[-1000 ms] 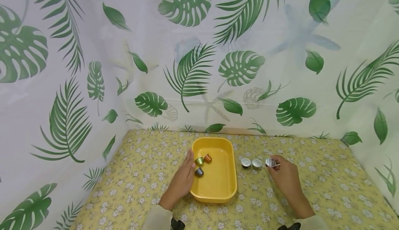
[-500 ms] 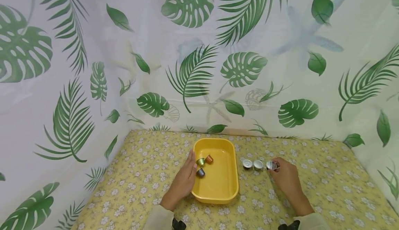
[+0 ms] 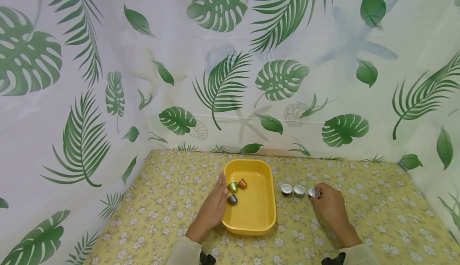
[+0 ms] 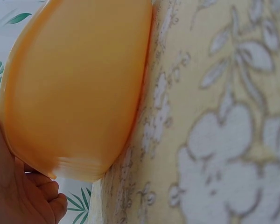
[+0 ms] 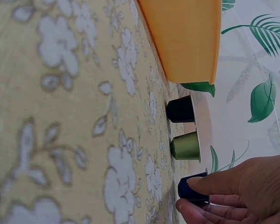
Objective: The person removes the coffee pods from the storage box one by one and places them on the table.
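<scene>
My left hand grips the left rim of a yellow plastic tub, its fingers along the outside wall. In the left wrist view, curled fingers show beside the tub wall. Inside the tub lie a green coffee capsule, an orange one and a dark grey one. To the tub's right, my right hand pinches a dark blue coffee capsule between thumb and fingers, close over the cloth. Left of it stand a green capsule and a black capsule, foil lids up.
A yellow floral cloth covers the table. White sheeting printed with green leaves rises behind the table and along its sides. The two standing capsules sit between the tub and my right hand.
The capsule in my right hand has come level with the two beside it, lowered slightly. The view has shifted a little. My left hand stays on the tub.
</scene>
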`<state>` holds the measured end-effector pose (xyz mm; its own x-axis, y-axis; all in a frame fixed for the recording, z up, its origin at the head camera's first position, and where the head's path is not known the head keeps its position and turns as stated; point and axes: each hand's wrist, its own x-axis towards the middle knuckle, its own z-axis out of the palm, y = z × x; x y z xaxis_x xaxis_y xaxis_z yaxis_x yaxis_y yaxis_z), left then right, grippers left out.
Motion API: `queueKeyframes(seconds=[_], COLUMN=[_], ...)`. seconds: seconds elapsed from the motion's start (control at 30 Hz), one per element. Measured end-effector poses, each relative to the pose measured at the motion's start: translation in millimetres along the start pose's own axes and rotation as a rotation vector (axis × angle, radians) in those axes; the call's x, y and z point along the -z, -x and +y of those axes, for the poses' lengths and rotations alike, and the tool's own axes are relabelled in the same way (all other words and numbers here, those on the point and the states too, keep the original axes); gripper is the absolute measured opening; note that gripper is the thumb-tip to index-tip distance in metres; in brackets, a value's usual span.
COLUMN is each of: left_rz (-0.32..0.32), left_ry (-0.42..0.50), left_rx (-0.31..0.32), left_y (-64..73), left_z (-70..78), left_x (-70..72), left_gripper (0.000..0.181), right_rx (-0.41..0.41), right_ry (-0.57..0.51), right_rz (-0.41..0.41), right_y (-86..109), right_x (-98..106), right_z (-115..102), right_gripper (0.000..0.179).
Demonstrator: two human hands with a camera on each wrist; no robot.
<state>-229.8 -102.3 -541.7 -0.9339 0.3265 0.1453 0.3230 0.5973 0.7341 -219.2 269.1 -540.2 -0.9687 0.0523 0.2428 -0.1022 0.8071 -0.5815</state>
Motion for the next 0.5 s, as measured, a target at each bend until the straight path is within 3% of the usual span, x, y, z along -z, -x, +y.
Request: queueKeyframes(seconds=[0.5], left_rz=[0.008], left_ry=[-0.005], left_rx=[-0.013], left_y=[-0.3], left_z=[-1.4], left_x=[-0.5], left_gripper=[0.054], right_rx=[-0.015], right_ry=[0.013], right_rz=[-0.002], right_y=[-4.3], right_x=[-6.0], right_z=[1.7], right_gripper=[0.033])
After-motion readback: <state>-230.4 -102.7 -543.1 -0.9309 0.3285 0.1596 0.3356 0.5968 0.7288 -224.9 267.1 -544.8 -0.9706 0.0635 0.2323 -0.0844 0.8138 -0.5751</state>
